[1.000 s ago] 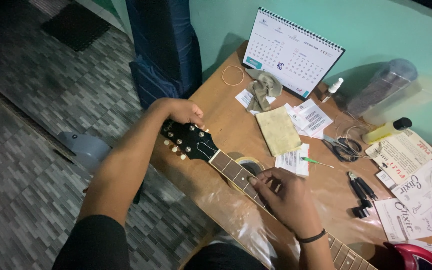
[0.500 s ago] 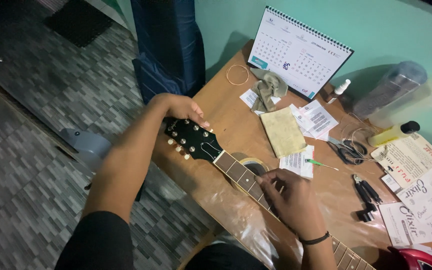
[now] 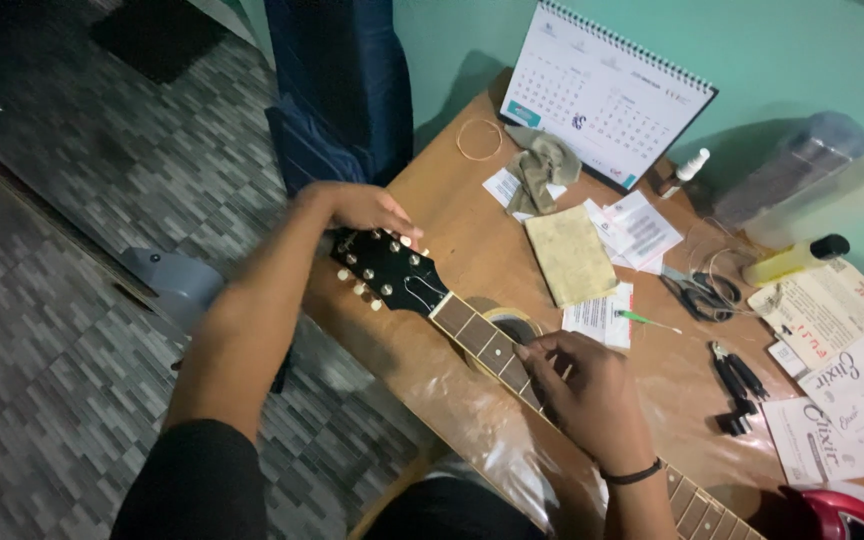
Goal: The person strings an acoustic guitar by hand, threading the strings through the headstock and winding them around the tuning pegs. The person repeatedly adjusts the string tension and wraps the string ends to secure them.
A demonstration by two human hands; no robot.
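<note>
A: Our left hand sits at the centre of the frame, fingers curled over the top edge of the headstock, apparently pinching a tuner peg; we cannot tell whether the grip is fully closed on it.

B: And our right hand, lower right of centre, has fingertips pressed together on the neck, seemingly holding a string down against the frets.

A: The guitar lies diagonally, headstock toward the centre, body off the lower right corner. The headstock hangs past the tabletop edge over the floor.

B: That is our first worry: if the right hand lifts, the neck could roll or slide toward the floor, since only the tape roll seems to prop it.

A: Second, if we overwind the peg, the string could snap and whip toward our fingers.

B: If the right hand loosens early, the string could slacken and unwind off the post.

A: The cutters and scissors at the right lie near our right wrist; a careless sweep could knock them into the papers.
</note>
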